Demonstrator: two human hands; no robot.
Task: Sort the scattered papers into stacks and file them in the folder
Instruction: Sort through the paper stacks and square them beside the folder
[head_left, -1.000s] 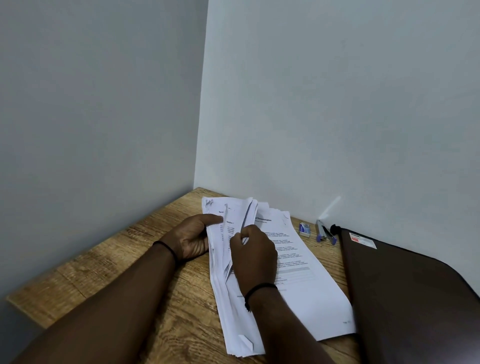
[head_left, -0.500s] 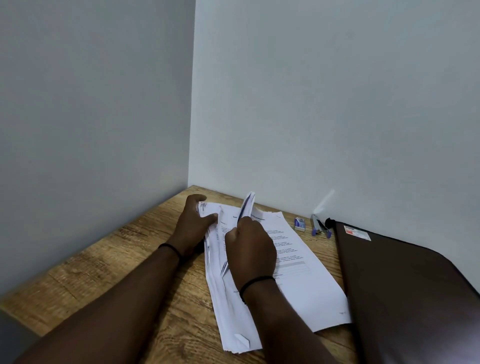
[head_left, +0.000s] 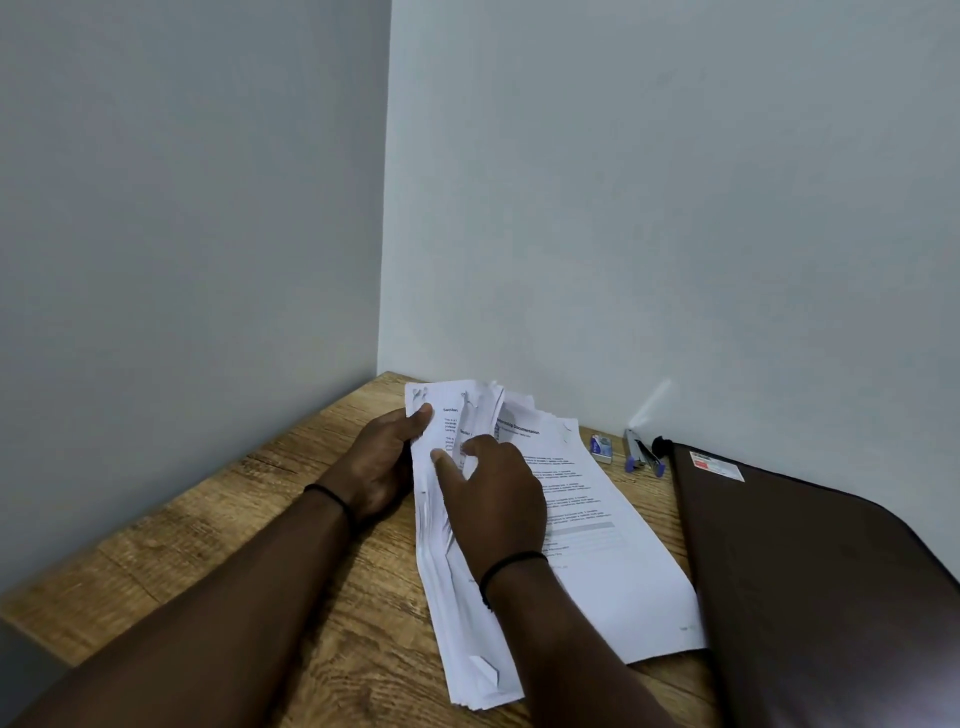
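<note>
On the desk: a wooden table (head_left: 218, 525) set into a grey corner carries all the items
Papers: a fanned pile of printed papers (head_left: 597, 545) lies mid-table, its top sheets curling up at the far end
Left hand: the left hand (head_left: 382, 457) grips the pile's far left edge, thumb on top, fingers curled beneath
Right hand: the right hand (head_left: 493, 499) rests on the pile, fingers curled, pinching the raised sheets
Folder: a dark brown folder (head_left: 810, 587) lies closed just right of the papers
Far edge: a small box (head_left: 601, 448) and a stapler (head_left: 641, 451) sit by the wall
</note>
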